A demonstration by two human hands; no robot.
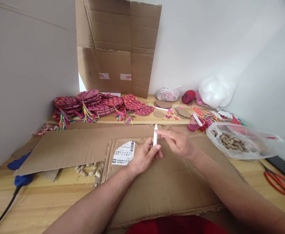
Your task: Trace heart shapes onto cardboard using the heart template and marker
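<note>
My left hand point(146, 154) holds a white tube or pen point(155, 138) upright between thumb and fingers, its narrow tip pointing up. My right hand point(177, 141) is beside it on the right, index finger stretched toward the tube near its top; the other fingers are curled, and I see nothing in them. Both hands are over a large brown cardboard sheet point(171, 185). Left of my left hand, a rounded cardboard piece with a white printed label point(124, 154) lies on the sheet.
Pink decorated discs with tassels point(96, 104) are piled at the back left. A plastic bag of peanuts point(232, 141) and red-handled scissors point(280, 183) lie at the right. A pink cup point(193, 124) stands behind my right hand. A cardboard panel point(123, 42) stands at the back.
</note>
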